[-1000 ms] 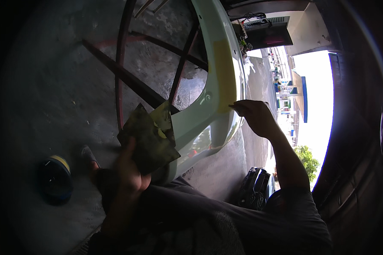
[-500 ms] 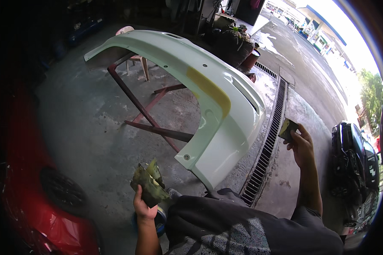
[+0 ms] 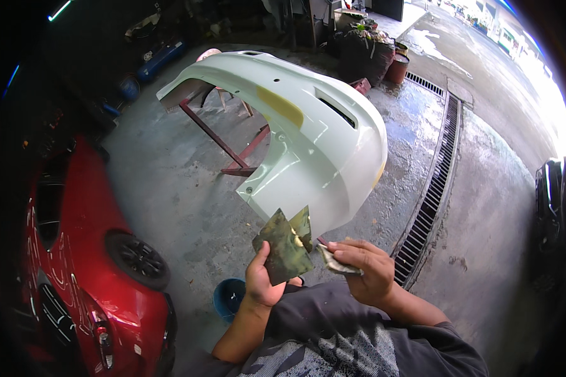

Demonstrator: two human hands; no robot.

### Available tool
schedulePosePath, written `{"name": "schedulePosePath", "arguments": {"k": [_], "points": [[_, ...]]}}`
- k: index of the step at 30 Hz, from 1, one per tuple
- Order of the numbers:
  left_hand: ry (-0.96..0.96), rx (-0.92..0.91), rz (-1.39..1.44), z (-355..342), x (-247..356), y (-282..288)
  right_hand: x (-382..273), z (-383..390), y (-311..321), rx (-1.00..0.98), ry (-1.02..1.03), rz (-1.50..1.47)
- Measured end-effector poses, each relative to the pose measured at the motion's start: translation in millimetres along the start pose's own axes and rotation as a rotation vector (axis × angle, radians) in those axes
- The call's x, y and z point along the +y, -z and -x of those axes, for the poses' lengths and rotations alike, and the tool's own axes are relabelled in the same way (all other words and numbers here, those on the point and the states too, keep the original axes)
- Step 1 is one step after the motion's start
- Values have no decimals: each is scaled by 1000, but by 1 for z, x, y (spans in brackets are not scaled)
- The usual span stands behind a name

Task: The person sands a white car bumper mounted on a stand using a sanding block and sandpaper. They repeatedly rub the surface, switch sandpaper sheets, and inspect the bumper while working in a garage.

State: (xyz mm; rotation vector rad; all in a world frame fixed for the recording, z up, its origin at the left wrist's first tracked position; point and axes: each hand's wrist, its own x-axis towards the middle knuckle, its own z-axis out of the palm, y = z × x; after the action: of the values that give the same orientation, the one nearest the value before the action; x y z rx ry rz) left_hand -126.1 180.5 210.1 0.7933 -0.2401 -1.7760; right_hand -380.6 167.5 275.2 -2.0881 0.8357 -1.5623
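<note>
My left hand is closed on mottled olive sheets that look like worn sandpaper, the thumb pressed on the front. A second pointed piece sticks up behind the larger one. Close to their right side, my right hand pinches a small flat pad with a pale underside and a dark reddish edge; its kind is not clear. Beyond both hands, a pale green-white car bumper is propped on a reddish stand. A yellow patch marks its upper surface.
To the left stands a red car. A blue bucket is on the floor beside my left forearm. A metal drain grate runs along the right. Farther back are a stuffed dark sack and a rusty drum.
Both hands have come together in front of me: the left moved right with its sheets, the right moved left and down with the pad. My view has shifted, showing more of the red car.
</note>
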Motion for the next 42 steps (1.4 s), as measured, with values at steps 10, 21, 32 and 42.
{"name": "schedulePosePath", "arguments": {"k": [10,21,32,42], "points": [[-44,-151,-60,80,-60,-67,-60,78,50,-47,198,261],[-44,-218,-74,172,-38,-46,-149,111,17,-82,221,398],[51,-281,25,237,-10,33,-233,137,-49,-151,191,568],[54,-334,-34,268,-32,51,-275,189,-50,-152,117,686]]}}
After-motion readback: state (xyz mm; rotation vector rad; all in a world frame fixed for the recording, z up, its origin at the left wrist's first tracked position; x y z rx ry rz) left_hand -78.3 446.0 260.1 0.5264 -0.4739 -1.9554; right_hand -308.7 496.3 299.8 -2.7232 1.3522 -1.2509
